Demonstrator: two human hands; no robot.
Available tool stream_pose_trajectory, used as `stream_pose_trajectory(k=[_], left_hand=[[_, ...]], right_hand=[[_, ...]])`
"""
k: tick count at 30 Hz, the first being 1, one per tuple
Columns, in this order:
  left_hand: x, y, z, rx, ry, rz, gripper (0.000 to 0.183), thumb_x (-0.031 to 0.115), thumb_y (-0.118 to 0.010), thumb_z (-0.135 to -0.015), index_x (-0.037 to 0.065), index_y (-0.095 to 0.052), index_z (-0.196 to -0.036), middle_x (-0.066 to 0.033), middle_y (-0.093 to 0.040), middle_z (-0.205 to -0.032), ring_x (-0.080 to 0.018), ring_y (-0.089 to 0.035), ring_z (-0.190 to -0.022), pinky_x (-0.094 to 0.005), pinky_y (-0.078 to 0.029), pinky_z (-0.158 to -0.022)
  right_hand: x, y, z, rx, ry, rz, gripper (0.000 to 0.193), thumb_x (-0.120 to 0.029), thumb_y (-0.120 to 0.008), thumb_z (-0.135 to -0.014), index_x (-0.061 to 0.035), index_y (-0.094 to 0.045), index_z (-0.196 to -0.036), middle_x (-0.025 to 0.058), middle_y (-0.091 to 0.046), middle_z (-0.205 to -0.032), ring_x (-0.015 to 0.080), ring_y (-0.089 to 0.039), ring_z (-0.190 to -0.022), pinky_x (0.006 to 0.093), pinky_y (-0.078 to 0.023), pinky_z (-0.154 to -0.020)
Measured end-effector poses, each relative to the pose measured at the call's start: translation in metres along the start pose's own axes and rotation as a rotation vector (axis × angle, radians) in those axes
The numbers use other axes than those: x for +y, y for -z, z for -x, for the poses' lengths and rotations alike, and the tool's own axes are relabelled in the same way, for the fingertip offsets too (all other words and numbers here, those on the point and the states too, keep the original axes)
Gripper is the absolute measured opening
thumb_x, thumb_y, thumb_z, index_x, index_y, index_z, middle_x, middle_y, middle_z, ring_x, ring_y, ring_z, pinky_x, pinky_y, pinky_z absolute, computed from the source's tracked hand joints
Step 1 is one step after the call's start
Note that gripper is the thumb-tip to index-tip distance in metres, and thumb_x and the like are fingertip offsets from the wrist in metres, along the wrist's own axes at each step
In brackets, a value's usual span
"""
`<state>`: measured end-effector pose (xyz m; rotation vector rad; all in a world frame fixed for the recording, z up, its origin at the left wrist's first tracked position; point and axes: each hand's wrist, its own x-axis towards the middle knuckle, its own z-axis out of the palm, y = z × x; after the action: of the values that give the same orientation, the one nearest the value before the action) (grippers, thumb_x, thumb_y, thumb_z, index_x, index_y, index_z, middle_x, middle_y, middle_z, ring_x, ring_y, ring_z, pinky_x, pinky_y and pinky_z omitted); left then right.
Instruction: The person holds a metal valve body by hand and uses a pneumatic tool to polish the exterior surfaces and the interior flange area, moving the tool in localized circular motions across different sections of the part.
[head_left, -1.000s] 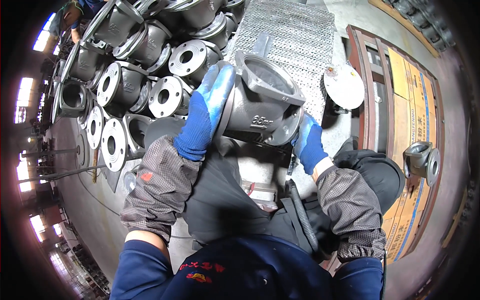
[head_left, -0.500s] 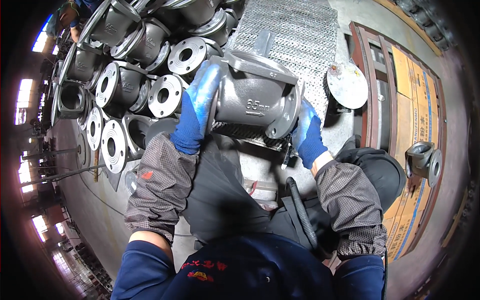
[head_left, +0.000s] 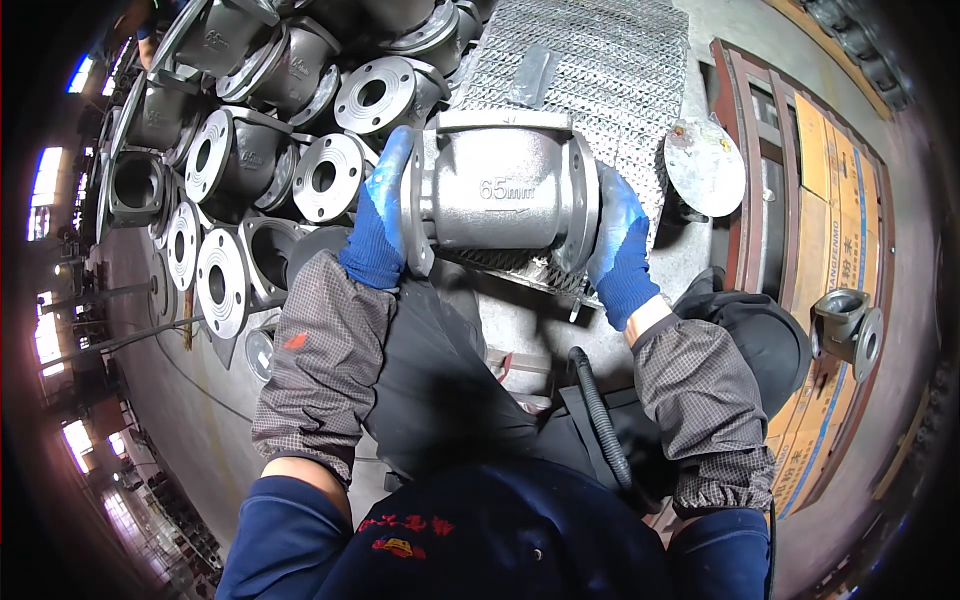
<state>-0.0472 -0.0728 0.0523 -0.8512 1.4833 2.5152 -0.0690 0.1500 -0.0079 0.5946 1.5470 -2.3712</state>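
A grey cast-metal flanged valve body (head_left: 500,190) is held level in front of me, raised lettering facing up at me. My left hand (head_left: 390,210), in a blue glove, grips its left flange. The right flange is pressed by my right hand (head_left: 622,240), gloved likewise. Most fingertips are hidden behind the flanges. Under and beyond the casting lies a bench top of ridged metal mesh (head_left: 610,70). A flat grey metal piece (head_left: 534,76) rests on that mesh, just past the casting.
Many similar valve bodies (head_left: 240,160) are piled at the left. A round whitish plate (head_left: 705,168) stands right of the mesh. Farther right, cardboard boxes (head_left: 830,240) lie by a reddish frame (head_left: 735,90), with one small casting (head_left: 845,325) on them. A black ribbed hose (head_left: 600,420) crosses my lap.
The valve body has turned from a tilt to nearly level, its right end rising. Both hands have kept hold of it, and my right hand has shifted slightly with it.
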Motion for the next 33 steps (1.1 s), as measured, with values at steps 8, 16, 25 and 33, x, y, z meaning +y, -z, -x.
stream_pose_trajectory(k=[8,16,25,33], left_hand=[[-0.02,0.004,-0.003,-0.238,-0.368,-0.381,0.043,0.033,-0.036,-0.102,0.004,-0.047,-0.132,-0.0097,-0.056,-0.125,-0.0182,-0.057,-0.11,-0.0321,-0.049,-0.092],[-0.031,0.003,-0.021,-0.421,0.001,0.031,0.044,0.022,-0.04,-0.101,0.0,-0.035,-0.139,-0.015,-0.052,-0.131,-0.0216,-0.055,-0.116,-0.0337,-0.045,-0.1],[-0.03,-0.008,-0.017,-0.08,0.166,0.09,0.041,0.026,-0.037,-0.103,0.003,-0.042,-0.135,-0.0131,-0.054,-0.129,-0.0205,-0.058,-0.112,-0.0311,-0.048,-0.097],[-0.033,-0.004,-0.012,-0.12,0.04,-0.03,0.045,0.032,-0.04,-0.102,0.003,-0.044,-0.136,-0.0099,-0.054,-0.129,-0.0174,-0.055,-0.114,-0.0283,-0.044,-0.098]], right_hand=[[-0.009,0.013,0.005,0.068,-0.116,-0.058,0.032,-0.03,-0.049,-0.095,-0.0081,-0.061,-0.115,0.005,-0.063,-0.103,0.0153,-0.062,-0.085,0.0303,-0.053,-0.07],[-0.009,0.042,0.009,-0.037,-0.045,-0.22,0.03,-0.019,-0.051,-0.095,-0.0012,-0.061,-0.117,0.0073,-0.062,-0.108,0.0165,-0.059,-0.097,0.0299,-0.049,-0.082],[-0.016,0.056,0.016,0.121,0.04,0.029,0.028,-0.013,-0.051,-0.095,0.004,-0.06,-0.115,0.0084,-0.064,-0.093,0.0085,-0.051,-0.066,0.0202,-0.038,-0.052],[0.012,0.049,0.001,0.178,0.252,0.317,0.032,-0.015,-0.055,-0.094,0.0065,-0.059,-0.116,0.0102,-0.064,-0.108,0.0151,-0.06,-0.094,0.0251,-0.044,-0.087]])
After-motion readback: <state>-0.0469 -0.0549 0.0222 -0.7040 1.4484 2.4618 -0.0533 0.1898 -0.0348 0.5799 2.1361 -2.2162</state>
